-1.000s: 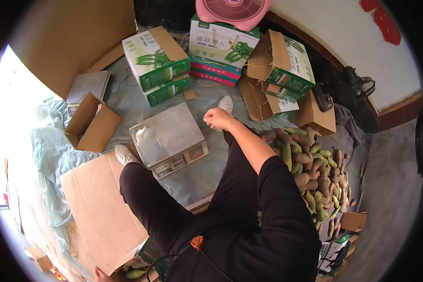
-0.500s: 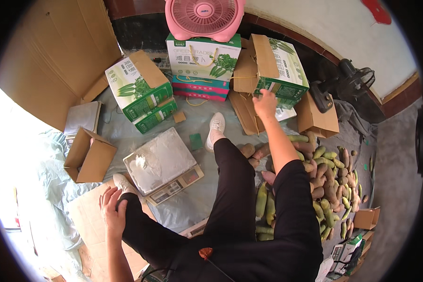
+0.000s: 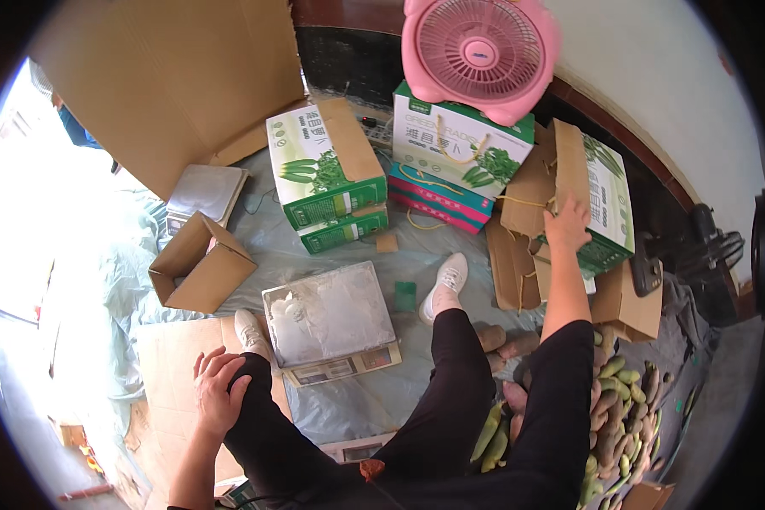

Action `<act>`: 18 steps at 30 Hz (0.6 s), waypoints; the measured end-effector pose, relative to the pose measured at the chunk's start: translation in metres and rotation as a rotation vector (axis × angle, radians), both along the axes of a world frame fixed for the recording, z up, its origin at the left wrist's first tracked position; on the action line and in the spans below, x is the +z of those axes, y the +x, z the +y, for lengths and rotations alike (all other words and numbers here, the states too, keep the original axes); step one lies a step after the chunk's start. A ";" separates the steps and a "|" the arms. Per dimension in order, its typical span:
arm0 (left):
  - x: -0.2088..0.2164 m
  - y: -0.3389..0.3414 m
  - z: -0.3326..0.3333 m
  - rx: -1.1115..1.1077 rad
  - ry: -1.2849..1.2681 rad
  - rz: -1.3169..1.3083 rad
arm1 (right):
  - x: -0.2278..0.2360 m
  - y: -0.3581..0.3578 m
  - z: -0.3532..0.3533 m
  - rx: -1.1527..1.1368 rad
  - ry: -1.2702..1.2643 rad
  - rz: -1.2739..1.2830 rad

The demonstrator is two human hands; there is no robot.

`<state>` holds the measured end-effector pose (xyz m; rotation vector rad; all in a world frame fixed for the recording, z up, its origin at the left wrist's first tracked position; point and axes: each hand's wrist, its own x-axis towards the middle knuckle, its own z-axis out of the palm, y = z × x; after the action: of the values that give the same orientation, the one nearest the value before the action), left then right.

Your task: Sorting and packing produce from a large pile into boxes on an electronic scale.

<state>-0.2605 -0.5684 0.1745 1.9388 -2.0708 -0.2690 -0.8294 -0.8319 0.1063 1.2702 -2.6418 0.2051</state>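
On the right, a white-and-green printed carton (image 3: 608, 200) stands with brown flaps hanging from its left side. My right hand (image 3: 567, 225) reaches out to this carton, its fingers bent over the near edge by the flap; what the fingertips press on is partly hidden. My left hand (image 3: 219, 391) lies on my left knee with its fingers a little apart, holding nothing. A flat scale (image 3: 330, 314) with a worn metal plate sits on the plastic sheet in front of me, between my feet.
A pink fan (image 3: 480, 55) stands on a handled carton (image 3: 450, 140). Two stacked cartons (image 3: 327, 174) are left of it. A small brown box (image 3: 202, 262) lies near a second scale (image 3: 204, 195). Long green and reddish radishes (image 3: 620, 408) are heaped on the right.
The view has turned, so the surroundings sit further right and lower. My right hand has moved to the carton's upper near edge, by the flap. My left hand stays on the knee.
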 end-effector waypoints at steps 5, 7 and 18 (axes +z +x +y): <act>0.000 -0.003 -0.006 -0.011 0.016 0.016 | -0.014 -0.029 0.001 -0.085 0.021 0.013; -0.001 -0.002 -0.006 -0.015 -0.009 0.009 | -0.016 -0.052 0.009 -0.127 -0.094 0.048; 0.002 0.004 0.005 -0.008 -0.041 0.042 | 0.007 -0.140 0.170 -0.187 -0.251 0.133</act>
<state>-0.2566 -0.5637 0.1761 1.8853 -2.0413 -0.2644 -0.9692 -0.6615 0.1137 0.9195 -2.5070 0.3930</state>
